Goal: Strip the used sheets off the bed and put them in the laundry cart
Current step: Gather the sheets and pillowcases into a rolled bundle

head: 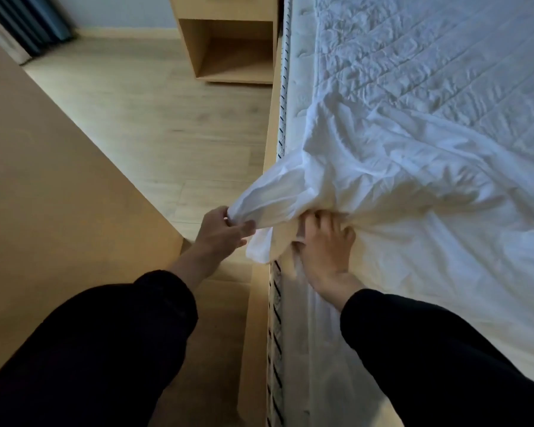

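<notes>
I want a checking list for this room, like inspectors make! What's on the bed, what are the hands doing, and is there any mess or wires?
Surface: mattress, far part bared, quilted top showing.
Job's things: white sheet peeled back and bunched at the near edge; laundry cart not in view.
Clutter: nothing seen.
Hands: left hand grips the sheet's pulled-out end, off the bed's side; right hand grips a bunch of it at the mattress edge.
Cables: nothing seen.
Surroundings: wooden floor; open nightstand beside the bed; dark curtain in the far corner; wooden panel on the left.
</notes>
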### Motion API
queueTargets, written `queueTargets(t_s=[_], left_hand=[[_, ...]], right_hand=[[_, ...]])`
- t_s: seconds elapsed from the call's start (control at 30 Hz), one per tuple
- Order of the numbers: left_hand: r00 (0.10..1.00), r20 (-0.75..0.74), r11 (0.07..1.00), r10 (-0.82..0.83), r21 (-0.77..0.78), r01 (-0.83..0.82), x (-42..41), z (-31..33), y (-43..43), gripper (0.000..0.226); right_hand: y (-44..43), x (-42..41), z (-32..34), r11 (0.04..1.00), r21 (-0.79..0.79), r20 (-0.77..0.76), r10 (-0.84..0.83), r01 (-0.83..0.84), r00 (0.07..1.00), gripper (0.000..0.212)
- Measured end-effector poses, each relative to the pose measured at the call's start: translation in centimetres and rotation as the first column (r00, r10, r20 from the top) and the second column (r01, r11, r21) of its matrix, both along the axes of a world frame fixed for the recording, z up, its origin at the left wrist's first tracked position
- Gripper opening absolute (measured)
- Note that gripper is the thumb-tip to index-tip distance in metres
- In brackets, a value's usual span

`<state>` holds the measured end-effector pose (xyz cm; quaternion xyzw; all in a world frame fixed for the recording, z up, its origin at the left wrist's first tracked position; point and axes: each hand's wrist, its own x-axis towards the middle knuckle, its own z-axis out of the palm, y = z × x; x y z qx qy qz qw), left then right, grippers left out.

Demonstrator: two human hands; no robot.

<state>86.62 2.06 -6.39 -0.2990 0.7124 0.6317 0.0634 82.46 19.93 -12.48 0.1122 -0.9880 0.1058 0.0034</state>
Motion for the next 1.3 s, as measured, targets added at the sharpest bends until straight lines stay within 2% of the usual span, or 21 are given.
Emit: queueTargets(t_s=[0.07,0.1,0.13,0.2,0.27,0.37,0.47,0.57,0.63,0.7,0.8,0.87,0.9,1.0,1.13,1.2,1.3], left_hand=[[1.0,-0.004,0.998,0.017,0.065,-0.016,0.2,-0.5,-0.2,0.021],[1.0,-0.005,0.995,0.031,0.095,-0.03,0.2,-0.7,-0.1,0.019],[0.999,-0.004,0.992,0.048,0.118,-0.047,0.3,-0.8,0.1,0.017],[0.995,-0.001,0.983,0.104,0.151,-0.103,0.3,-0.7,0.6,0.014],[0.986,0.001,0.973,0.169,0.161,-0.167,0.4,-0.1,0.9,0.01],[0.982,-0.004,0.965,0.189,0.184,-0.185,0.7,1.6,1.5,0.004],[0.988,-0.031,0.944,0.152,0.301,-0.136,1.7,4.5,2.3,0.017],[0.988,-0.064,0.926,0.143,0.361,-0.111,3.3,6.6,1.2,0.022],[0.983,-0.05,0.923,0.177,0.356,-0.148,4.6,6.9,0.2,0.019],[0.981,-0.025,0.933,0.195,0.313,-0.177,5.8,6.1,-0.1,0.012],[0.99,0.016,0.937,0.142,0.321,-0.14,7.3,3.5,0.3,0.033],[0.999,0.04,0.946,0.022,0.323,-0.033,8.0,1.9,1.4,0.051],[0.998,0.067,0.947,-0.009,0.321,-0.013,8.3,1.4,2.4,0.052],[0.983,0.175,0.939,0.05,0.326,-0.106,8.9,-0.8,5.5,0.051],[0.925,0.302,0.89,0.228,0.321,-0.325,8.2,-1.9,8.6,0.056],[0.916,0.291,0.883,0.276,0.3,-0.362,7.6,-1.4,9.3,0.057],[0.911,0.218,0.806,0.35,0.425,-0.412,7.8,0.3,9.8,0.059]], right_hand=[[0.4,-0.7,1.3,0.995,-0.096,0.008,-0.024,0.024,1.0,0.022],[0.7,-1.0,1.8,0.985,-0.171,0.016,-0.027,0.029,1.0,0.018],[1.1,-1.0,2.3,0.968,-0.248,0.011,-0.027,0.029,1.0,0.016],[1.8,-0.3,3.5,0.916,-0.401,-0.099,-0.044,0.0,0.994,0.012],[2.2,1.0,5.1,0.84,-0.542,-0.17,-0.096,-0.011,0.981,0.016],[1.8,1.6,8.4,0.729,-0.682,-0.143,-0.218,0.063,0.965,0.01],[1.2,1.6,11.8,0.638,-0.763,-0.119,-0.294,0.102,0.948,0.012],[0.9,1.6,14.9,0.616,-0.785,-0.167,-0.314,0.067,0.935,0.024],[0.9,1.7,15.6,0.646,-0.763,-0.196,-0.276,0.031,0.941,0.023],[0.8,2.1,14.8,0.72,-0.693,-0.166,-0.196,0.027,0.967,0.02],[1.3,3.2,11.7,0.883,-0.468,0.0,0.02,-0.018,1.0,0.025],[2.3,4.1,9.7,0.932,-0.363,0.172,0.077,-0.009,0.982,0.023],[2.9,4.6,8.9,0.939,-0.345,0.239,0.076,0.011,0.968,0.021],[4.3,5.7,8.0,0.919,-0.38,0.329,0.025,0.108,0.944,0.019],[5.4,5.5,9.2,0.771,-0.568,0.333,-0.107,0.29,0.937,0.027],[5.9,5.1,10.1,0.732,-0.613,0.298,-0.133,0.296,0.945,0.031],[6.5,4.6,11.4,0.698,-0.675,0.246,-0.091,0.238,0.965,0.036]])
